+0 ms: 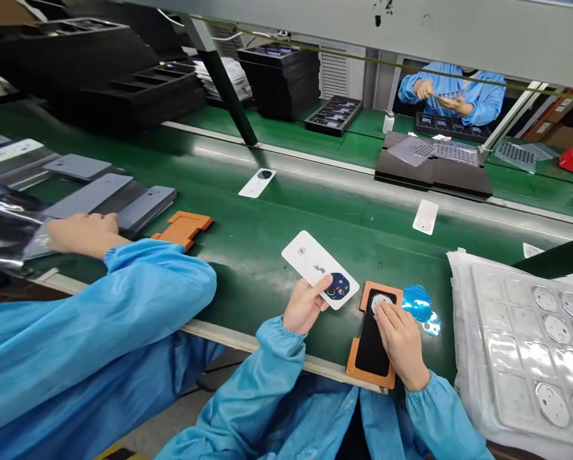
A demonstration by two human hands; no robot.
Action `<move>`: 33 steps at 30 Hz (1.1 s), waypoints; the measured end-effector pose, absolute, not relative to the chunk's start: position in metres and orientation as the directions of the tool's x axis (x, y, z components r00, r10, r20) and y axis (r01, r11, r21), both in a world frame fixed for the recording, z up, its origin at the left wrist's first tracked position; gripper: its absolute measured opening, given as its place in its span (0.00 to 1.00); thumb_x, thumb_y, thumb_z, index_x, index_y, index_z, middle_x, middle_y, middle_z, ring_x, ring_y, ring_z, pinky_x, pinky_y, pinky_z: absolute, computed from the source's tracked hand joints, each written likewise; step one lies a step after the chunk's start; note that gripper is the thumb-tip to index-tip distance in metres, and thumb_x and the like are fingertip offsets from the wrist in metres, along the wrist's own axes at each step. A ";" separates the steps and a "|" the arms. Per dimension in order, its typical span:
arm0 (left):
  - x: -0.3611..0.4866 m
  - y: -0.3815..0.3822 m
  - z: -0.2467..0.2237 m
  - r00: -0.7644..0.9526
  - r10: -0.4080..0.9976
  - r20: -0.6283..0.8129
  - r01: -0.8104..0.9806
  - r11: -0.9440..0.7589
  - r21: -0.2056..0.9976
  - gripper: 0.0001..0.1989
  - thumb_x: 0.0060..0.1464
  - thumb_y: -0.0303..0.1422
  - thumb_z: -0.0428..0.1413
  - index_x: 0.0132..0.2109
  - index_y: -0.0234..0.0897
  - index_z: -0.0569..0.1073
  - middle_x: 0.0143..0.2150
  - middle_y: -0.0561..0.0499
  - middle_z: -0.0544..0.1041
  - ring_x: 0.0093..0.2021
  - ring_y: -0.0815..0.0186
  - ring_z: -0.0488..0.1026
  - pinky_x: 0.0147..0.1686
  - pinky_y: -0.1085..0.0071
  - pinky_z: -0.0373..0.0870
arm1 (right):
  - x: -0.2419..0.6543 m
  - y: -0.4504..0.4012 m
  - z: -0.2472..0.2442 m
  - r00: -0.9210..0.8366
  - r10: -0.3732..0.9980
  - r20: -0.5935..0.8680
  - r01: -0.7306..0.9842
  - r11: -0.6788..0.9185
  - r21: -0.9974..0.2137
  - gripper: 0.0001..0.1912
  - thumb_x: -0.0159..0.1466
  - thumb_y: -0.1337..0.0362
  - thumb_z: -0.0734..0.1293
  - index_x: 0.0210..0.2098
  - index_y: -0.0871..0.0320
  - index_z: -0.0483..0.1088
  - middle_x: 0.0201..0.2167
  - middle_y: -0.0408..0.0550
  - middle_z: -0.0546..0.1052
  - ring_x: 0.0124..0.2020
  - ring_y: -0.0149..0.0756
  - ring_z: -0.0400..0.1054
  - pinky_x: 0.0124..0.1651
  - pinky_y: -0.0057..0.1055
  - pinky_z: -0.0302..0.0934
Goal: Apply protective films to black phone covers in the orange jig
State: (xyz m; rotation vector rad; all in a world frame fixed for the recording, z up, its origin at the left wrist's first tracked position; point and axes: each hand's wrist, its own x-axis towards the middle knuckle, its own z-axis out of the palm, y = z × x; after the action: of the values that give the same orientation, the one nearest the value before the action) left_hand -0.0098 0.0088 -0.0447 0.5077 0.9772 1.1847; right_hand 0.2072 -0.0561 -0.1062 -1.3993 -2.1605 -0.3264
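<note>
My left hand (308,303) pinches a white phone back panel (310,255) by its corner, beside the dark round camera print (341,286). The panel is tilted above the green bench. My right hand (401,338) has its fingers together on a white round camera piece (381,299) at the top of a black phone-shaped plate (373,348). That plate sits in an orange fixture (357,369) at the bench's front edge. The fingertips are partly hidden, so I cannot tell whether they grip or press the piece. Shiny blue films (416,303) lie just right of the fixture.
A clear tray (499,383) with several white round pieces stands at right. A white card (257,183) and another white card (425,216) lie further back. At left, a co-worker's hand (82,233) touches grey panels (89,195) near an orange fixture (185,229). Another person sits across.
</note>
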 end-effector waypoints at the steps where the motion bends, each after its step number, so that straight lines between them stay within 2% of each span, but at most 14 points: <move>1: -0.012 0.009 -0.045 0.027 0.931 -0.364 -0.529 0.322 0.785 0.26 0.38 0.39 0.72 0.41 0.28 0.74 0.31 0.50 0.74 0.22 0.76 0.66 0.13 0.81 0.54 | 0.208 -0.059 -0.107 -0.318 0.777 0.543 0.898 0.430 -0.090 0.11 0.69 0.71 0.62 0.48 0.63 0.73 0.48 0.52 0.77 0.49 0.42 0.71 0.48 0.39 0.64; 5: -0.015 0.013 -0.044 -0.052 0.935 -0.351 -0.535 0.271 0.801 0.26 0.35 0.40 0.73 0.37 0.27 0.75 0.29 0.51 0.74 0.19 0.78 0.63 0.12 0.82 0.50 | 0.209 -0.062 -0.103 -0.332 0.807 0.488 0.886 0.444 -0.132 0.11 0.70 0.71 0.62 0.50 0.62 0.72 0.50 0.52 0.76 0.51 0.42 0.69 0.51 0.40 0.62; 8: -0.013 0.015 -0.041 -0.071 0.935 -0.347 -0.558 0.251 0.791 0.24 0.34 0.38 0.73 0.37 0.27 0.76 0.29 0.51 0.75 0.19 0.78 0.63 0.14 0.83 0.56 | 0.210 -0.057 -0.099 -0.340 0.816 0.468 0.869 0.462 -0.175 0.11 0.69 0.70 0.63 0.49 0.61 0.72 0.50 0.50 0.76 0.50 0.41 0.69 0.51 0.39 0.62; 12: -0.009 0.016 -0.041 -0.075 0.936 -0.343 -0.585 0.238 0.775 0.25 0.33 0.34 0.74 0.39 0.28 0.78 0.37 0.46 0.79 0.31 0.69 0.75 0.28 0.77 0.74 | 0.214 -0.051 -0.097 -0.352 0.819 0.453 0.847 0.484 -0.218 0.09 0.69 0.71 0.63 0.46 0.61 0.73 0.49 0.50 0.76 0.49 0.41 0.69 0.50 0.40 0.62; 14: -0.005 0.014 -0.043 -0.107 0.939 -0.328 -0.586 0.207 0.783 0.24 0.32 0.33 0.74 0.40 0.29 0.78 0.40 0.45 0.80 0.36 0.66 0.77 0.35 0.75 0.76 | 0.216 -0.052 -0.093 -0.350 0.820 0.453 0.834 0.493 -0.247 0.08 0.68 0.71 0.64 0.45 0.61 0.73 0.48 0.50 0.76 0.49 0.41 0.70 0.50 0.41 0.63; 17: 0.004 0.011 -0.048 -0.140 0.941 -0.308 -0.562 0.181 0.807 0.23 0.33 0.32 0.73 0.39 0.29 0.78 0.40 0.45 0.80 0.38 0.65 0.77 0.39 0.72 0.77 | 0.216 -0.057 -0.078 -0.287 0.810 0.512 0.790 0.502 -0.352 0.08 0.67 0.70 0.65 0.46 0.59 0.73 0.46 0.49 0.77 0.47 0.39 0.71 0.50 0.39 0.64; 20: 0.019 0.006 -0.052 -0.131 0.954 -0.271 -0.482 0.177 0.858 0.21 0.35 0.33 0.72 0.38 0.29 0.77 0.38 0.46 0.80 0.36 0.65 0.77 0.38 0.72 0.76 | 0.206 -0.061 -0.052 -0.146 0.794 0.590 0.707 0.501 -0.499 0.10 0.66 0.71 0.66 0.47 0.58 0.72 0.44 0.47 0.78 0.45 0.34 0.72 0.49 0.33 0.67; 22: 0.030 0.003 -0.052 -0.085 0.967 -0.240 -0.367 0.193 0.910 0.19 0.40 0.37 0.70 0.35 0.28 0.77 0.34 0.45 0.79 0.30 0.68 0.75 0.31 0.75 0.74 | 0.195 -0.061 -0.037 -0.064 0.805 0.590 0.666 0.475 -0.575 0.08 0.66 0.70 0.66 0.45 0.58 0.72 0.42 0.46 0.78 0.42 0.32 0.73 0.45 0.29 0.67; 25: 0.041 -0.004 -0.050 0.059 0.983 -0.176 -0.185 0.184 0.965 0.21 0.51 0.46 0.63 0.35 0.27 0.77 0.31 0.44 0.78 0.22 0.71 0.70 0.24 0.76 0.70 | 0.179 -0.052 -0.028 0.043 0.827 0.560 0.679 0.387 -0.624 0.06 0.67 0.67 0.66 0.43 0.59 0.72 0.40 0.48 0.78 0.40 0.33 0.73 0.42 0.30 0.68; 26: 0.043 -0.007 -0.049 0.105 0.985 -0.139 -0.159 0.155 0.975 0.23 0.55 0.48 0.60 0.39 0.27 0.78 0.34 0.43 0.78 0.25 0.70 0.72 0.26 0.75 0.72 | 0.176 -0.048 -0.029 0.079 0.827 0.557 0.690 0.358 -0.629 0.06 0.67 0.65 0.66 0.43 0.59 0.72 0.40 0.49 0.78 0.41 0.35 0.73 0.43 0.32 0.68; 28: 0.045 -0.012 -0.048 0.159 0.986 -0.049 -0.143 0.073 0.987 0.27 0.60 0.51 0.53 0.49 0.30 0.77 0.45 0.40 0.79 0.38 0.63 0.77 0.39 0.71 0.77 | 0.172 -0.039 -0.032 0.139 0.814 0.564 0.705 0.318 -0.633 0.06 0.67 0.63 0.66 0.40 0.60 0.72 0.40 0.50 0.77 0.43 0.37 0.72 0.46 0.34 0.68; 30: 0.046 -0.018 -0.049 0.169 0.985 0.022 -0.104 -0.005 0.995 0.28 0.63 0.51 0.49 0.55 0.33 0.76 0.53 0.40 0.76 0.53 0.59 0.74 0.55 0.66 0.73 | 0.171 -0.034 -0.034 0.176 0.799 0.575 0.713 0.299 -0.634 0.07 0.67 0.63 0.66 0.37 0.60 0.73 0.39 0.51 0.77 0.44 0.37 0.72 0.46 0.34 0.68; 31: 0.046 -0.020 -0.050 0.170 0.985 0.042 -0.071 -0.030 0.997 0.28 0.64 0.51 0.48 0.55 0.33 0.76 0.55 0.41 0.75 0.57 0.58 0.72 0.59 0.65 0.69 | 0.171 -0.033 -0.035 0.186 0.793 0.580 0.717 0.294 -0.632 0.07 0.68 0.63 0.65 0.36 0.59 0.73 0.39 0.51 0.77 0.44 0.37 0.72 0.46 0.34 0.68; 33: 0.045 -0.024 -0.052 0.162 0.985 0.060 -0.014 -0.058 0.998 0.27 0.64 0.50 0.47 0.55 0.34 0.77 0.55 0.42 0.75 0.57 0.58 0.72 0.62 0.64 0.67 | 0.171 -0.034 -0.034 0.194 0.787 0.586 0.722 0.290 -0.629 0.09 0.69 0.63 0.64 0.36 0.59 0.74 0.39 0.52 0.78 0.43 0.37 0.73 0.46 0.34 0.68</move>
State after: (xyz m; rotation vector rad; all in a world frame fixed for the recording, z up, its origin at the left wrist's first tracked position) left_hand 0.0453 -0.0238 -0.0523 1.3183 1.0527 1.1344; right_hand 0.1714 -0.0337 -0.0337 -1.4432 -1.5377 0.0800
